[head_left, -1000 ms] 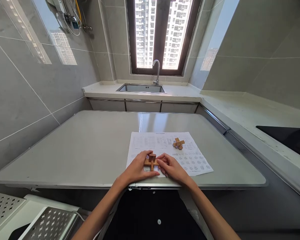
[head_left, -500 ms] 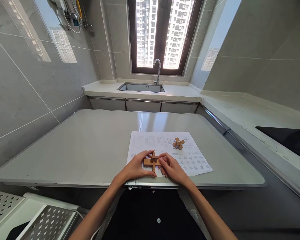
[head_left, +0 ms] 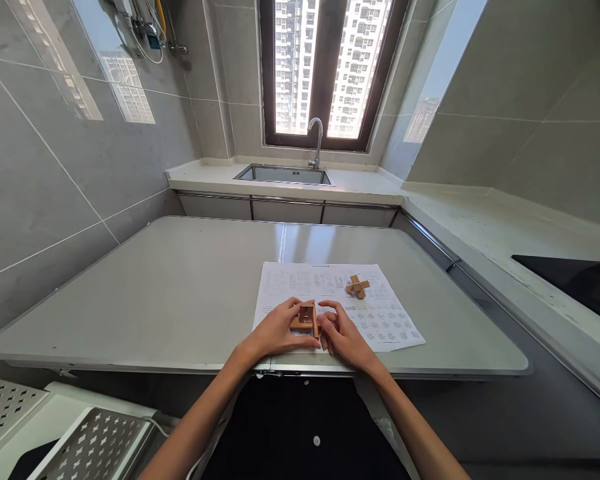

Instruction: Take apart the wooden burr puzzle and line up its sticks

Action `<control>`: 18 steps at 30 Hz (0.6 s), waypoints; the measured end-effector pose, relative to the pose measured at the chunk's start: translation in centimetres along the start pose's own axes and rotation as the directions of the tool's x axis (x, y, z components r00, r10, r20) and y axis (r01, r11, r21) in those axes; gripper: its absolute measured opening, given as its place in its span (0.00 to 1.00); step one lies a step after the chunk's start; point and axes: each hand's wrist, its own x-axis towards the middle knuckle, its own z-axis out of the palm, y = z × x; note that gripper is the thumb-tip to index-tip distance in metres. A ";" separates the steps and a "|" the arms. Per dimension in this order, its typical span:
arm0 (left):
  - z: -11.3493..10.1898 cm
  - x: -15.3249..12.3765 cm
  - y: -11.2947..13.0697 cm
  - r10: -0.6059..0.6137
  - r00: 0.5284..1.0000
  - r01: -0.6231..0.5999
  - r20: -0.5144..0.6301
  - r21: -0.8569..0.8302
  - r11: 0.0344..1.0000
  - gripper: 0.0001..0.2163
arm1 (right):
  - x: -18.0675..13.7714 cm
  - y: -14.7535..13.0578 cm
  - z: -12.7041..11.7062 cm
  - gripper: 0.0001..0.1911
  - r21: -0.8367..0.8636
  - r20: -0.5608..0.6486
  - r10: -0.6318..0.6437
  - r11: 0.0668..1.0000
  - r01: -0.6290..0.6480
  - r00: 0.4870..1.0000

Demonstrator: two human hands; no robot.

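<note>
Both hands hold a wooden interlocking puzzle (head_left: 306,315) low over the near edge of a printed sheet (head_left: 300,277). My left hand (head_left: 280,327) grips it from the left, thumb below and fingers above. On the right side, my right hand (head_left: 341,333) pinches it with bent fingers, which partly hide that end. A second wooden puzzle (head_left: 357,287), shaped like a cross of interlocked bars, rests on the sheet's upper right, apart from my hands. Rows of small diagrams cover the sheet.
The sheet lies on a pale table (head_left: 180,287) with rounded corners. Behind it is a counter with a sink (head_left: 283,175) and a faucet (head_left: 317,143). A metal rail (head_left: 430,233) runs along the right side. White perforated racks (head_left: 95,440) stand at lower left.
The puzzle in my hands has turned, so a squarish face now shows where an upright bar crossed a flat one. My left hand has shifted slightly right. The second puzzle has stayed put.
</note>
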 end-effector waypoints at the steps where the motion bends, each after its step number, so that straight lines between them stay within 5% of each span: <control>1: -0.2 -0.1 0.0 -0.006 1.000 0.006 -0.004 -0.010 1.000 0.25 | -0.1 -0.1 0.0 0.26 0.001 -0.001 -0.001 1.000 0.001 1.000; 4: -0.4 -0.3 -0.1 -0.026 0.999 0.026 -0.036 -0.021 0.999 0.14 | -0.2 -0.4 0.0 0.28 -0.007 -0.009 0.001 1.000 -0.001 1.000; 18: 0.5 -0.4 -0.4 -0.079 0.990 0.073 -0.116 -0.051 0.996 0.11 | -0.6 -1.4 0.0 0.43 -0.119 0.005 -0.010 0.993 0.011 1.000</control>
